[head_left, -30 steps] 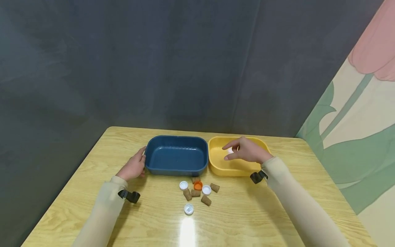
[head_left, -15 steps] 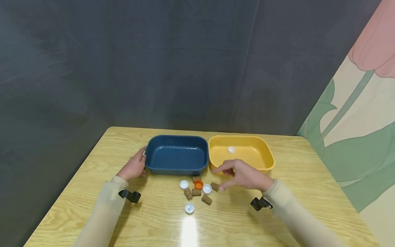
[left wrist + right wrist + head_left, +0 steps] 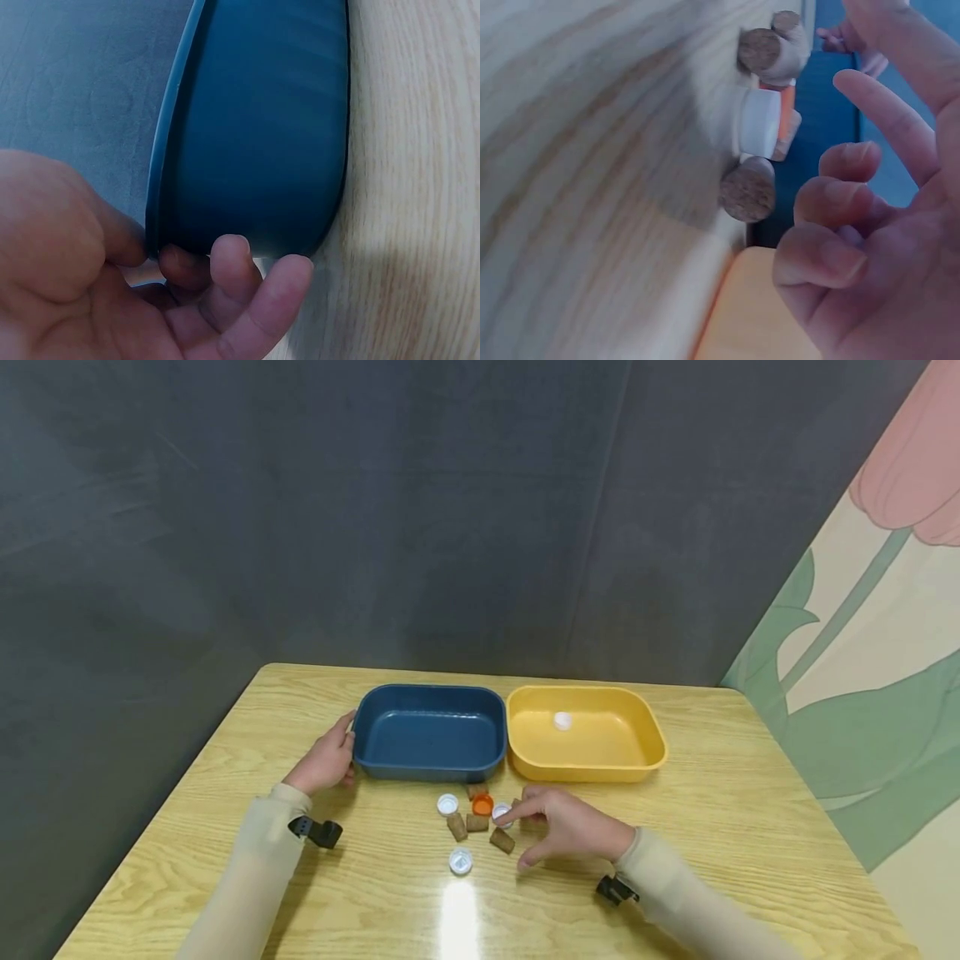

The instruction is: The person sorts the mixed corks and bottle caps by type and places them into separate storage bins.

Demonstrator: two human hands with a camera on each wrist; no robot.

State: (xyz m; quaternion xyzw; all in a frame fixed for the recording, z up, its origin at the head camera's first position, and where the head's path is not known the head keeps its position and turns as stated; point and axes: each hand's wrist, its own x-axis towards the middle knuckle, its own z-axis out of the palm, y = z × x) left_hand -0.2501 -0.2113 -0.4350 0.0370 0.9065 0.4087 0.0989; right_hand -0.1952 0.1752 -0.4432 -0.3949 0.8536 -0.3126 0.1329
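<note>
My left hand (image 3: 321, 766) holds the left end of the blue bin (image 3: 431, 774); in the left wrist view the thumb meets its rim and curled fingers lie by the outer wall. With thumb and index finger spread apart, my right hand (image 3: 573, 827) hovers over the right side of a cluster of corks and bottle caps. Beneath its index fingertip is a white cap (image 3: 502, 815), partly covered. A cork (image 3: 502, 841) lies between finger and thumb, apparently untouched. Another cork (image 3: 748, 191) stands out near the white cap in the right wrist view. Nothing is in the right hand.
Right of the blue bin stands a yellow bin (image 3: 588, 772) with one white cap (image 3: 562, 721) inside. An orange cap (image 3: 483, 805), a left white cap (image 3: 447, 804), a nearer white cap (image 3: 461, 861) and several corks lie on the wooden table (image 3: 390, 893).
My right hand has moved from above the yellow bin toward me and left, down to the cluster. The white cap stays in the yellow bin. My left hand keeps its place.
</note>
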